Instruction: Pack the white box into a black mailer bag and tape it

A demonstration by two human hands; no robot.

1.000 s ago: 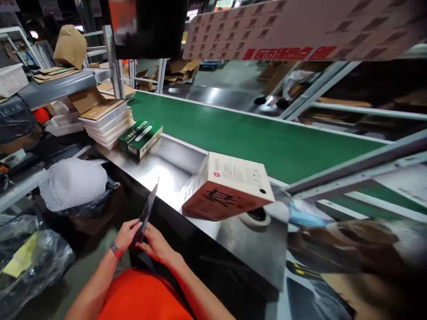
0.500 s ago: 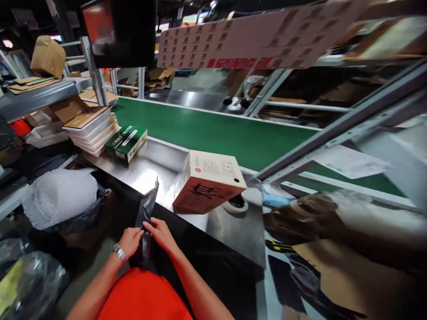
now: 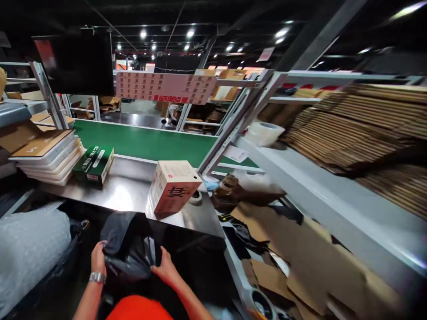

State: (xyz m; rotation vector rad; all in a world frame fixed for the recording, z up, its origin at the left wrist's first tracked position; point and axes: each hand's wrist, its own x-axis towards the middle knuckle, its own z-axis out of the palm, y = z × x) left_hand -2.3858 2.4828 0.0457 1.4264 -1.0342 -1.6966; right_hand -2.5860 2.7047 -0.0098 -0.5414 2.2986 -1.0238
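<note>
Both my hands hold a black plastic bag (image 3: 128, 242) low in front of me, below the edge of the steel table (image 3: 126, 198). My left hand (image 3: 98, 258) grips the bag's left side, fingers closed. My right hand (image 3: 165, 269) pinches its right edge. The bag's mouth is pulled apart between them. A white and red carton (image 3: 171, 186) stands on the table just beyond the bag. A green box (image 3: 94, 164) lies farther left on the table.
A green conveyor belt (image 3: 150, 143) runs behind the table. White trays with flat cardboard (image 3: 45, 153) are stacked at left, a bubble-wrap roll (image 3: 30, 249) lower left. Flattened cartons (image 3: 360, 133) fill the right shelves; a tape roll (image 3: 265, 132) sits there. Cardboard scraps (image 3: 283, 253) lie right.
The bag has gone from a flat upright strip to spread open between my hands, which moved apart. My head turned right and up, bringing the right shelves into view.
</note>
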